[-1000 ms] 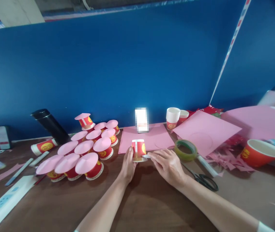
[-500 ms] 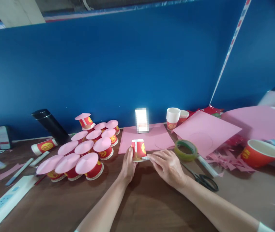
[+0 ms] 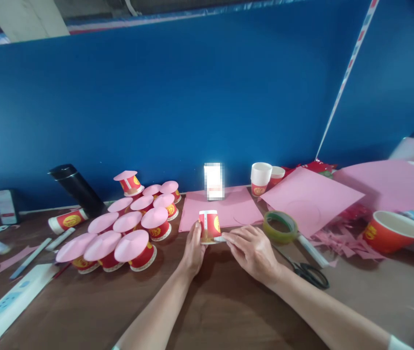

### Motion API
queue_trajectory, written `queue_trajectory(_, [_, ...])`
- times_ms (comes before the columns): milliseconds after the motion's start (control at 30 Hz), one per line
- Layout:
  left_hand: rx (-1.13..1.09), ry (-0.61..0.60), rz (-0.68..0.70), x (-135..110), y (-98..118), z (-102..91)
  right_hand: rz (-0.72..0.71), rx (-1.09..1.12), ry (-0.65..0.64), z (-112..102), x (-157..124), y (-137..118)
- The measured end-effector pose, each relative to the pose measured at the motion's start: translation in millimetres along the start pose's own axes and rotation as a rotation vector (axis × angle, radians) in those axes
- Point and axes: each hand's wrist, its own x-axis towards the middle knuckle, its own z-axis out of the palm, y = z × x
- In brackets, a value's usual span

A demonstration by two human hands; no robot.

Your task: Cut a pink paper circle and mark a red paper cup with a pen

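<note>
A red paper cup with a yellow emblem is held up off the table by my left hand, whose fingers wrap its left side. My right hand is closed in a pinch at the cup's lower right edge. A small whitish tip shows at those fingertips against the cup; I cannot make out what it is. Left of my hands stand several red cups turned rim down, each topped with a pink paper disc.
Pink paper sheets lie behind the cup. To the right are a tape roll, black-handled scissors, pink scraps and an upright cup. A black bottle and a power strip are at left. A blue partition closes the back.
Almost nothing differs. The whole view has shifted very slightly, while both hands keep the same hold at the cup.
</note>
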Motion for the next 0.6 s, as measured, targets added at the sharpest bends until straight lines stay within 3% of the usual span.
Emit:
queue_trajectory(233, [0.019,0.018,0.003,-0.2,-0.2,0.8,-0.033,0.035,-0.004,-1.0,1.7,-0.7])
queue_trajectory(600, [0.002,0.017,0.001,-1.6,-1.6,-0.4,0.137,0.108,0.089,4.8,-0.5,-1.3])
